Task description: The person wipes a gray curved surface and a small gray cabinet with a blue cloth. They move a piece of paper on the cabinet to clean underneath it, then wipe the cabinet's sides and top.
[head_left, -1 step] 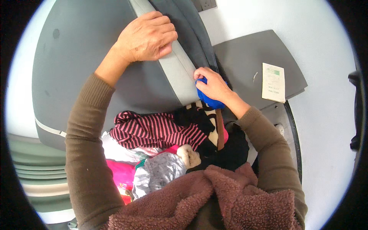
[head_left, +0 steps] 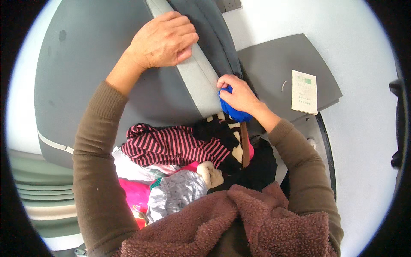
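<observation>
My left hand is closed, with its knuckles up, over a pale grey band that runs along the grey padded surface. Its fingertips are curled under, so whatever they grip is hidden. A dark slate-coloured cloth lies along the band's right side, next to this hand. Lower and to the right, my right hand is closed around a bunched bright blue cloth. Its thumb and forefinger rest at the edge of the dark cloth. Just below lies a pink-and-black striped garment.
Heaped clothes in front of me include a silvery grey piece, a cream fluffy piece and a black one. At right, a grey tabletop bears a paper booklet. Brown fleece covers my lap.
</observation>
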Demonstrator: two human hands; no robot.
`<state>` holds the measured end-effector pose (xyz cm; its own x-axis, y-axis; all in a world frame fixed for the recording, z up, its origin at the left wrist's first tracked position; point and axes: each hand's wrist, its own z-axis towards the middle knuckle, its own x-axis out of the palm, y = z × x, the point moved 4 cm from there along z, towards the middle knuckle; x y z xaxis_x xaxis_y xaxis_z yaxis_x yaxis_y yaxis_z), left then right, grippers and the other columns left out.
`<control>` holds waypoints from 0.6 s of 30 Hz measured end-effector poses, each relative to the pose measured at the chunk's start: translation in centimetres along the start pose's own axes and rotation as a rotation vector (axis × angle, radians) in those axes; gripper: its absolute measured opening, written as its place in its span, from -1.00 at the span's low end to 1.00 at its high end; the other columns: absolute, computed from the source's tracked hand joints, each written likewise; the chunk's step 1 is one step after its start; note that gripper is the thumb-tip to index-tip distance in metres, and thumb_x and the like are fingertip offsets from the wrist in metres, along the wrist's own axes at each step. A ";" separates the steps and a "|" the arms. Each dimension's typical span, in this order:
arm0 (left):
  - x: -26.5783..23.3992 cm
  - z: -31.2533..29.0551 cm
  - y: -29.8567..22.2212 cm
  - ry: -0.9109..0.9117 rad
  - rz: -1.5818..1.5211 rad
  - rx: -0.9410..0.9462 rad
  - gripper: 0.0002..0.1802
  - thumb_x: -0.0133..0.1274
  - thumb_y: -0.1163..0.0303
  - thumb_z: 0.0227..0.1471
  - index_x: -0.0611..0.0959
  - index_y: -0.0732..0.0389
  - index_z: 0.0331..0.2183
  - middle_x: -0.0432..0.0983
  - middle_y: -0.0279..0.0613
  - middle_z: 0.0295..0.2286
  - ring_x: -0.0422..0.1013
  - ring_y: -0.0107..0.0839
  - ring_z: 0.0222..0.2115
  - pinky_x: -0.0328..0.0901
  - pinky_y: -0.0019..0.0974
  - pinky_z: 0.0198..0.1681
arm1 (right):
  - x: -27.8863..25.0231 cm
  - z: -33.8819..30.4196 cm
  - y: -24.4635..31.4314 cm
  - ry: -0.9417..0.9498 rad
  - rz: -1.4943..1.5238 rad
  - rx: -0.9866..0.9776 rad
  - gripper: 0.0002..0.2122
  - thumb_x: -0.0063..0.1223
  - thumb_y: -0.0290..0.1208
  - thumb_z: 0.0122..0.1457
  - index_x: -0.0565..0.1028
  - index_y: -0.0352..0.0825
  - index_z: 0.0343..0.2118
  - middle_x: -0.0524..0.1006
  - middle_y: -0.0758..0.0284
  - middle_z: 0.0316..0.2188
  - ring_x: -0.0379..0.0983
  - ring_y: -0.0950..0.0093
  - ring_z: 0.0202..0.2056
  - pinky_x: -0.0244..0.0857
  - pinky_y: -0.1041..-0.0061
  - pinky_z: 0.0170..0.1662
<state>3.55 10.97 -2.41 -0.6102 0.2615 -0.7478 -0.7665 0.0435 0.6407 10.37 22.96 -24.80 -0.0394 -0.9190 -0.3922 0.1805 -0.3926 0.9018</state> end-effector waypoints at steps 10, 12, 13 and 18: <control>-2.2 -1.1 2.4 -0.651 0.302 -0.088 -0.65 0.10 0.40 0.09 0.60 0.14 -0.04 0.55 -0.08 -0.12 0.48 -0.09 -0.07 0.36 -0.04 -0.01 | -5.3 9.3 14.4 -0.643 0.160 -0.813 -0.62 0.20 -0.29 0.14 0.50 -0.26 0.02 0.46 0.17 0.02 0.37 0.20 0.04 0.22 0.26 0.13; -1.3 -1.5 3.2 -0.742 0.539 0.017 -0.61 0.07 0.45 0.10 0.59 0.17 0.00 0.56 -0.06 -0.10 0.48 -0.10 -0.07 0.36 -0.06 0.00 | -2.1 7.6 12.9 -0.896 -0.014 -1.022 -0.68 0.32 -0.42 -0.06 0.60 -0.21 -0.17 0.54 0.26 -0.18 0.45 0.15 -0.18 0.34 0.26 -0.09; -0.6 -1.5 3.7 -0.668 0.539 0.011 -0.60 0.06 0.48 0.10 0.59 0.17 0.02 0.56 -0.05 -0.09 0.48 -0.11 -0.05 0.36 -0.06 0.01 | -0.9 6.6 10.4 -0.865 -0.055 -0.926 -0.69 0.35 -0.44 -0.06 0.61 -0.21 -0.18 0.54 0.28 -0.16 0.46 0.18 -0.16 0.35 0.28 -0.07; 0.7 -1.4 3.8 -0.543 0.447 -0.039 -0.60 0.00 0.58 0.11 0.62 0.20 0.01 0.57 -0.06 -0.06 0.47 -0.09 -0.03 0.29 -0.07 0.09 | 2.7 2.1 -4.5 -0.683 -0.029 -0.533 -0.72 0.33 -0.48 0.03 0.60 -0.27 -0.16 0.51 0.20 -0.12 0.46 0.19 -0.06 0.35 0.29 0.04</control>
<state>-0.10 9.99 -0.75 -0.6901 0.6911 -0.2149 -0.4783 -0.2127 0.8520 7.41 22.19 -29.51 -0.6022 -0.7957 -0.0647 0.6002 -0.5047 0.6205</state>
